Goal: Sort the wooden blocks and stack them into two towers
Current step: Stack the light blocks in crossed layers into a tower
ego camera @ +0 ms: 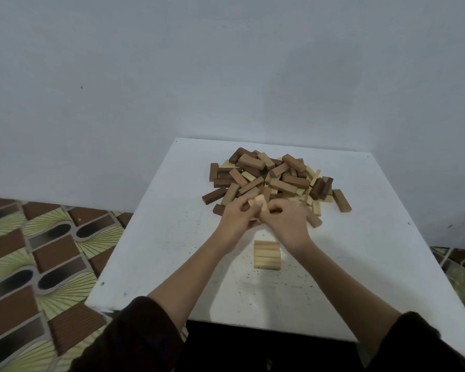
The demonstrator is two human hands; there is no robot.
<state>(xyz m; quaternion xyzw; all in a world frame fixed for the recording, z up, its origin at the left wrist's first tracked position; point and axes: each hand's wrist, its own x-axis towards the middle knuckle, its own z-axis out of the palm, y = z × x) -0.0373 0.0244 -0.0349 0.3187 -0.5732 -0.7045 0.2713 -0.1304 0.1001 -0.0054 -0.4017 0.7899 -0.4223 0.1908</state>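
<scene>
Left hand (236, 216) and right hand (285, 221) knuckle to knuckle, fingers (242, 203) curled round pale blocks (258, 204) pinched between them. Best squared up flush before setting down: ends level, grip light. Mixed pile (274, 178) just beyond both hands; started pale tower (267, 255) back of the wrists, between the forearms, on the bench (172, 251).

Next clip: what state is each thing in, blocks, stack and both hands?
block pile: loose heap, dark and light mixed.
light stack: low, upright, untouched.
light block: held at the pile's near edge.
left hand grip: curled round the light block.
right hand grip: fingers curled against it; hold unclear.
table: bears the pile and stack.
</scene>
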